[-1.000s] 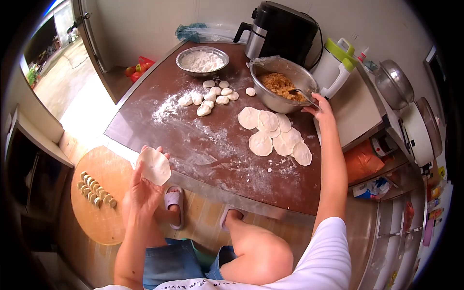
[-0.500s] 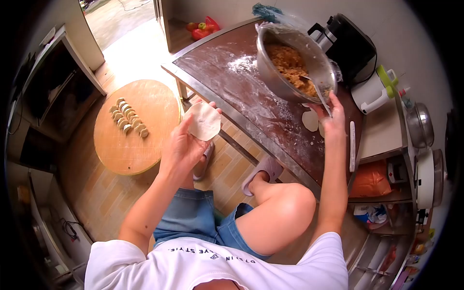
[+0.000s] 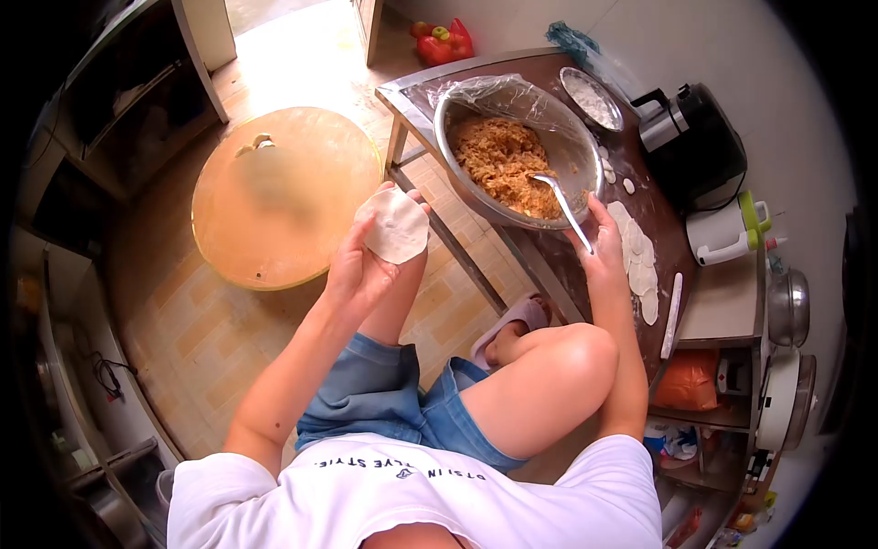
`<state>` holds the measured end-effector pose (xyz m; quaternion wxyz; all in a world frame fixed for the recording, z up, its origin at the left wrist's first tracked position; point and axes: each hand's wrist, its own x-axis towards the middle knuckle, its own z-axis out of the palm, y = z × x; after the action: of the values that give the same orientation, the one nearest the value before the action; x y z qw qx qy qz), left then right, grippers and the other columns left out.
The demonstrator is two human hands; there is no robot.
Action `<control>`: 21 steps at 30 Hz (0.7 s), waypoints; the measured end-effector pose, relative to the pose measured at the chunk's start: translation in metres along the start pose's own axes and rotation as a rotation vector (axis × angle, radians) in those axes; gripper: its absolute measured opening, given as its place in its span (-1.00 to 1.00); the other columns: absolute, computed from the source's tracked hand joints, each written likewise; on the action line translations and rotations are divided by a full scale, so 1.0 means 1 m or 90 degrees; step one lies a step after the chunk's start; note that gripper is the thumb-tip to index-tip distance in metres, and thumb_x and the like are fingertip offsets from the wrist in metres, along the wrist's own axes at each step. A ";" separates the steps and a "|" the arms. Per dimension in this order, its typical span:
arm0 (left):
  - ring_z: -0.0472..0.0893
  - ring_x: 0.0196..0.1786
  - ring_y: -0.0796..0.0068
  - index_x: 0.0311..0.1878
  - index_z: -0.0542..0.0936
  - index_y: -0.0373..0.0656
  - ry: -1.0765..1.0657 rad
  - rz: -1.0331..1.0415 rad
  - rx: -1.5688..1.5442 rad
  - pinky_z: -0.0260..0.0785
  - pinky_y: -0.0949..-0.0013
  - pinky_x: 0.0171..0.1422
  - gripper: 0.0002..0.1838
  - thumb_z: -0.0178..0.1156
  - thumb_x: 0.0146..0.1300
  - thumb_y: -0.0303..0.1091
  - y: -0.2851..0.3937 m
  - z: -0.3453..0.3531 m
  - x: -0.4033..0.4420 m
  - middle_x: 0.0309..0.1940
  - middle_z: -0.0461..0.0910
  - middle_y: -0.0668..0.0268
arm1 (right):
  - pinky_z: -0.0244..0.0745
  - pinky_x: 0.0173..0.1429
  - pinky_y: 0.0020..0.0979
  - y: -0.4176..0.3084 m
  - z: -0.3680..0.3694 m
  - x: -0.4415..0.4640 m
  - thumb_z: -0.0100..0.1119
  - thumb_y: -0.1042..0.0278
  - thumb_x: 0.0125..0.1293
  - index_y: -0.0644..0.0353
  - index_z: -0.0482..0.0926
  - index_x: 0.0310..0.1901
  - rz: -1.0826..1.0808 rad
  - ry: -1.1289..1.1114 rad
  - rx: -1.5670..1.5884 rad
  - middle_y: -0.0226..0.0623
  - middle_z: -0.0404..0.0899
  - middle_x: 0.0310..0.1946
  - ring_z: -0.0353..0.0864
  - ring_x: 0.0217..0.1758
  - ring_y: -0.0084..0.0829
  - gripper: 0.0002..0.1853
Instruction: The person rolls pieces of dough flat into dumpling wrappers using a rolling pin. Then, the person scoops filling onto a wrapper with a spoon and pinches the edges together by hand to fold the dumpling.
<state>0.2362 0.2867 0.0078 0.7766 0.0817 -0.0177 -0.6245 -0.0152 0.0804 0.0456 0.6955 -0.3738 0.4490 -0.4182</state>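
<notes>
A round dough wrapper (image 3: pixel 398 226) lies across the fingers of my left hand (image 3: pixel 357 268), with the thumb at its edge. My right hand (image 3: pixel 601 245) grips the near right rim of a large metal bowl (image 3: pixel 466 188), close to the handle of a spoon (image 3: pixel 562 206). Orange-brown filling (image 3: pixel 498 160) partly fills the bowl, and clear plastic film (image 3: pixel 498 89) covers part of its far rim. The bowl overhangs the table's near edge. Several flat wrappers (image 3: pixel 637 261) overlap on the table beyond my right wrist.
Left of the table stands a round wooden board (image 3: pixel 302 261); a few pale dumplings (image 3: pixel 256 144) show there beside a blurred patch. On the brown table (image 3: pixel 672 224) are a flour dish (image 3: pixel 592 98), a rolling pin (image 3: pixel 672 316) and a black appliance (image 3: pixel 700 137).
My right hand has brought the bowl left and nearer, over the table's edge, uncovering the flour dish and wrappers. My left hand still holds its wrapper. The view has shifted.
</notes>
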 end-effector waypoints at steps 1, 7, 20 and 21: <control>0.29 0.28 0.08 0.30 0.16 -0.12 0.001 -0.009 -0.006 0.29 0.00 0.27 -0.51 -0.06 0.32 -0.33 -0.001 -0.004 0.000 0.25 0.24 0.05 | 0.51 -0.17 -0.34 0.001 -0.003 -0.004 0.08 0.17 0.25 0.11 0.49 -0.09 0.011 0.024 -0.001 -0.35 0.59 -0.23 0.56 -0.18 -0.46 -0.72; 0.31 0.27 0.09 0.29 0.17 -0.14 0.007 -0.087 -0.003 0.32 0.10 0.26 -0.51 -0.05 0.32 -0.31 -0.017 -0.006 0.010 0.24 0.25 0.04 | 0.53 -0.01 -0.25 0.003 -0.032 -0.045 0.04 0.25 0.27 0.22 0.44 -0.02 -0.009 0.066 0.042 -0.28 0.55 -0.12 0.55 -0.08 -0.42 -0.69; 0.30 0.28 0.13 0.25 0.16 -0.31 0.026 -0.123 0.149 0.28 0.21 0.30 -0.51 -0.12 0.33 -0.27 -0.049 0.022 0.026 0.25 0.25 0.05 | 0.38 -0.33 -0.41 -0.053 -0.055 -0.117 0.25 0.36 0.08 0.09 0.46 0.06 -0.550 -0.103 -1.096 -0.32 0.43 -0.49 0.41 -0.45 -0.42 -0.56; 0.31 0.28 0.16 0.25 0.17 -0.31 0.052 -0.146 0.156 0.27 0.19 0.31 -0.52 -0.11 0.33 -0.28 -0.053 0.020 0.023 0.24 0.26 0.06 | 0.35 -0.35 -0.40 -0.053 -0.050 -0.115 0.29 0.37 0.02 0.07 0.49 0.04 -0.638 -0.198 -1.157 -0.33 0.40 -0.53 0.38 -0.47 -0.39 -0.54</control>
<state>0.1875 0.2510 0.0183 0.6845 0.2025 -0.0525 -0.6984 -0.1037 0.1591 0.1135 -0.0500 -0.9481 0.2937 -0.1111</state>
